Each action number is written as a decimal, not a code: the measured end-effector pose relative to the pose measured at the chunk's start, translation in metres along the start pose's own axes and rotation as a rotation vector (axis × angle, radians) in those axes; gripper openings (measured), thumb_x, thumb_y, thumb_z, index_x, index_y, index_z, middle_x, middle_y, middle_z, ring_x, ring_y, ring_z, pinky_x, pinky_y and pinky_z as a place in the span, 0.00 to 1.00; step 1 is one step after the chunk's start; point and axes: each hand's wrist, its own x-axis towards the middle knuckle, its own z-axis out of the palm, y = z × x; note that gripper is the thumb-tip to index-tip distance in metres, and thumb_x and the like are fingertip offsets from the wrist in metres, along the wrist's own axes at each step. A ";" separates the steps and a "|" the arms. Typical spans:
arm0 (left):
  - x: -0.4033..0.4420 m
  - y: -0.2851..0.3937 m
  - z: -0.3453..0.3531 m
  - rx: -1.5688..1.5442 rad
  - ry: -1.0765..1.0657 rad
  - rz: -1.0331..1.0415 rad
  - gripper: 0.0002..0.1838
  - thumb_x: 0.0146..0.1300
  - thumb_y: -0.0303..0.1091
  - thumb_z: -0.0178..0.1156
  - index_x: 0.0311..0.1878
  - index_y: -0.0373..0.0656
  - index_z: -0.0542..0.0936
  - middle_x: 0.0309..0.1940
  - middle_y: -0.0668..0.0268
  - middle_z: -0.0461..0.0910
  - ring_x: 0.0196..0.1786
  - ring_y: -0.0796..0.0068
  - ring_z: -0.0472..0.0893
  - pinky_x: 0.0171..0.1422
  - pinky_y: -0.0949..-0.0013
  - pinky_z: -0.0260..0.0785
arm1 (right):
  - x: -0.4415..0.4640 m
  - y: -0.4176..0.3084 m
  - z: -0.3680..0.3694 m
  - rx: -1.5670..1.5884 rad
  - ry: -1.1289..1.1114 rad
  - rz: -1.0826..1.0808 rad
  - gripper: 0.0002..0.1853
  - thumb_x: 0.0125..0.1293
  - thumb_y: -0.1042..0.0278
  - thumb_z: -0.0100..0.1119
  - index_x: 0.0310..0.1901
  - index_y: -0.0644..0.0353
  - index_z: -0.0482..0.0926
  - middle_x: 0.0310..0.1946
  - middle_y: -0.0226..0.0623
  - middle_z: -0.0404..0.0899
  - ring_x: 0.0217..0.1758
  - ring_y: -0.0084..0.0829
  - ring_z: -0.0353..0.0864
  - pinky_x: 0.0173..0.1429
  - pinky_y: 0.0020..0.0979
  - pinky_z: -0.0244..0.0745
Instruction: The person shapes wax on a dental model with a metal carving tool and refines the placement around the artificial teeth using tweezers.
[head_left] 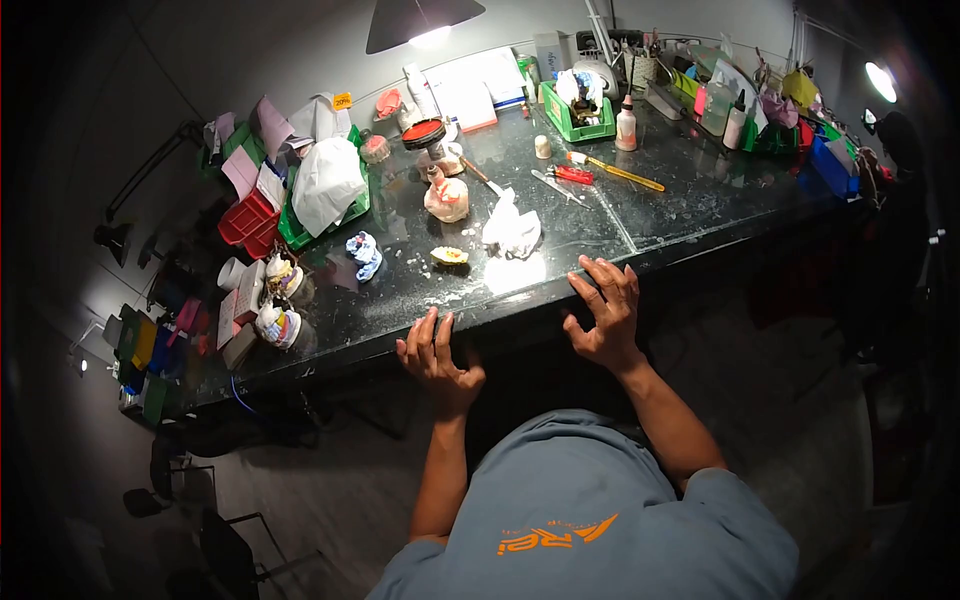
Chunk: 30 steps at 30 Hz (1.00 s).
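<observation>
My left hand (437, 358) is at the front edge of the dark workbench (400, 310), fingers apart and holding nothing. Further right, my right hand (606, 312) is also at the edge with its fingers spread and nothing in it. Between and beyond them lies a crumpled white tissue (512, 230) under the lamp light. A small yellowish piece (450, 257) sits left of the tissue, and a blue-and-white figurine (364, 256) stands further left. Behind are a pinkish bottle (446, 196), a yellow-handled brush (620, 172) and a red tool (573, 175).
At the left are two painted figurines (279, 325), a red bin (250, 225) and a white plastic bag (328, 180). A green tray (580, 128) and a dropper bottle (626, 128) stand at the back. A lamp (425, 25) hangs above; a blue bin (832, 168) is far right.
</observation>
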 end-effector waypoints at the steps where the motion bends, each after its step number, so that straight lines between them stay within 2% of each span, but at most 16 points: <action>1: 0.000 0.000 0.000 0.002 0.001 0.000 0.32 0.60 0.48 0.61 0.67 0.48 0.80 0.72 0.62 0.76 0.78 0.56 0.69 0.88 0.43 0.39 | 0.000 0.000 0.000 -0.001 -0.001 0.001 0.29 0.58 0.56 0.67 0.64 0.51 0.84 0.72 0.39 0.77 0.77 0.42 0.70 0.86 0.53 0.49; 5: 0.001 0.000 -0.001 0.002 0.001 0.001 0.31 0.61 0.49 0.61 0.67 0.48 0.80 0.72 0.62 0.76 0.78 0.57 0.69 0.88 0.43 0.39 | 0.000 0.000 0.000 -0.003 -0.003 0.003 0.29 0.58 0.56 0.67 0.64 0.51 0.84 0.72 0.38 0.77 0.78 0.42 0.70 0.86 0.53 0.49; 8: 0.002 0.002 0.000 0.003 0.028 -0.005 0.30 0.60 0.47 0.59 0.67 0.52 0.81 0.71 0.66 0.78 0.78 0.60 0.68 0.88 0.47 0.40 | 0.001 -0.001 -0.001 -0.003 -0.004 0.003 0.30 0.57 0.56 0.67 0.64 0.51 0.84 0.72 0.38 0.77 0.78 0.42 0.69 0.86 0.53 0.49; 11: 0.001 0.000 -0.001 0.002 0.003 0.009 0.31 0.61 0.47 0.61 0.67 0.48 0.80 0.72 0.61 0.77 0.78 0.56 0.69 0.88 0.45 0.39 | 0.000 0.000 0.000 -0.001 -0.003 0.000 0.30 0.57 0.56 0.68 0.63 0.51 0.84 0.72 0.38 0.77 0.78 0.42 0.69 0.86 0.53 0.49; 23: 0.000 -0.002 0.002 0.014 0.013 0.015 0.32 0.63 0.53 0.58 0.67 0.48 0.80 0.72 0.61 0.76 0.77 0.57 0.70 0.88 0.44 0.39 | 0.000 0.000 0.000 0.006 -0.001 -0.002 0.29 0.58 0.56 0.67 0.63 0.52 0.84 0.72 0.39 0.76 0.78 0.42 0.69 0.86 0.52 0.48; 30: 0.000 0.000 -0.001 0.002 0.001 0.009 0.32 0.63 0.52 0.58 0.68 0.48 0.80 0.72 0.61 0.76 0.78 0.57 0.69 0.88 0.45 0.38 | 0.000 -0.001 -0.001 0.003 -0.005 0.001 0.30 0.58 0.56 0.67 0.64 0.51 0.84 0.72 0.39 0.76 0.78 0.42 0.69 0.86 0.52 0.48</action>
